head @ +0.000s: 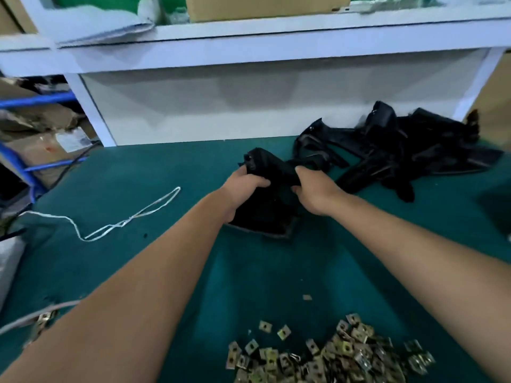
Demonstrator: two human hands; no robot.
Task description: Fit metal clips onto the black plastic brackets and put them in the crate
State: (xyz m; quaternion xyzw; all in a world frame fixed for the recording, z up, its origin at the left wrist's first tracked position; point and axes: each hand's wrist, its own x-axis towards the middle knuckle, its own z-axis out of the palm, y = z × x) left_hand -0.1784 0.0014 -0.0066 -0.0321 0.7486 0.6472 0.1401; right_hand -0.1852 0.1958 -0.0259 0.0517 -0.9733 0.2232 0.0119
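Observation:
I hold one black plastic bracket (269, 200) over the middle of the green table (132, 255). My left hand (239, 189) grips its left side, and my right hand (315, 189) grips its right side. The bracket's lower edge hangs just above the table top. A pile of several more black brackets (392, 153) lies at the back right. A heap of brass-coloured metal clips (326, 355) lies at the near edge, between my forearms. No crate is in view.
A white cord (124, 222) loops across the left of the table. A white shelf unit (249, 45) with a cardboard box (265, 6) rises behind the table. Cardboard boxes on a blue rack (36, 145) stand to the left. A few clips (45, 319) lie at the left edge.

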